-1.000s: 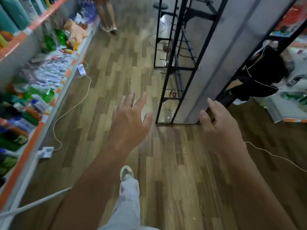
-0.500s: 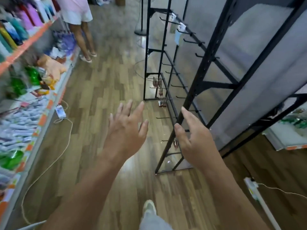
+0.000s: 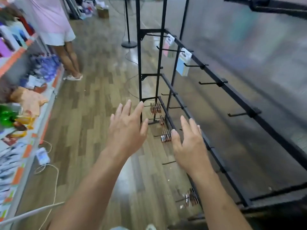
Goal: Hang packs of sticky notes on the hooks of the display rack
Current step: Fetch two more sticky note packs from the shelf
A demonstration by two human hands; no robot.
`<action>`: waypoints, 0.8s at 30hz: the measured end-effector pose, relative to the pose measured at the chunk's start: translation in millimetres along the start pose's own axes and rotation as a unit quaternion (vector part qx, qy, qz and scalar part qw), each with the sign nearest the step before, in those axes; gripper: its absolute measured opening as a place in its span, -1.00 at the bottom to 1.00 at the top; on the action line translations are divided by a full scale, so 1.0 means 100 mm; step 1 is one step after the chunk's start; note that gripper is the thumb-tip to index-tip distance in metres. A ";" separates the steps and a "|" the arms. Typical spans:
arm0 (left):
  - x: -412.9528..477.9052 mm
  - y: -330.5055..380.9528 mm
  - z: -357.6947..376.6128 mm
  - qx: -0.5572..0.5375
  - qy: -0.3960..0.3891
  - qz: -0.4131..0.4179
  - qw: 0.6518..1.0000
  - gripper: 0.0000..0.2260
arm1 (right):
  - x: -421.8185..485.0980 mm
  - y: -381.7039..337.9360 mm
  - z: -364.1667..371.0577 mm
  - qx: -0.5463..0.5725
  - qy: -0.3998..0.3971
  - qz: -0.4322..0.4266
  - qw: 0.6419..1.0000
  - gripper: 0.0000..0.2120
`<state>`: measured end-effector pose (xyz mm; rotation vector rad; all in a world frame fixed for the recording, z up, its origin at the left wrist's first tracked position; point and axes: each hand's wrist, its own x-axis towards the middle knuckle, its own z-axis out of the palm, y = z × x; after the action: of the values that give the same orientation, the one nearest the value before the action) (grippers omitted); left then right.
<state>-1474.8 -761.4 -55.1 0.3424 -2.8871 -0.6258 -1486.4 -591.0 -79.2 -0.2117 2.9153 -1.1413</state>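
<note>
Empty hands by the black metal display rack (image 3: 239, 97)
Left hand (image 3: 127, 130) and right hand (image 3: 189, 145) spread flat; the right lies nearer the rack's bare black hooks (image 3: 209, 83).

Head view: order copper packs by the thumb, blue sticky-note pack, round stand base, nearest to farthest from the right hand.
1. copper packs, low hook, beside the right hand.
2. blue sticky-note pack, upper rail.
3. round stand base, far back left.

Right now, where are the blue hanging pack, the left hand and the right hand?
blue pack (image 3: 181, 70): head view, its blue face.
left hand (image 3: 127, 130): head view, back of hand.
right hand (image 3: 191, 145): head view, back of hand.
</note>
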 end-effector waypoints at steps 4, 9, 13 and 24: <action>0.88 -0.12 0.14 -0.044 -0.028 0.023 0.998 -0.48 | 0.73 -0.09 0.18 0.006 0.011 0.029 0.999 -0.46; 2.01 -0.39 0.32 -0.063 -0.059 0.073 0.994 -0.49 | 1.69 -0.21 0.50 0.017 0.046 0.074 0.996 -0.45; 2.93 -0.64 0.31 -0.042 -0.100 0.123 0.986 -0.48 | 2.45 -0.45 0.70 0.022 0.100 0.116 0.988 -0.45; 4.94 -0.63 0.51 -0.013 -0.135 0.246 0.960 -0.45 | 3.83 -0.63 0.96 0.029 0.209 0.244 0.947 -0.39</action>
<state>-1947.7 -924.2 -70.9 -0.4919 -3.0271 -0.6544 -1853.5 -749.6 -89.8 0.8038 2.9779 -1.2939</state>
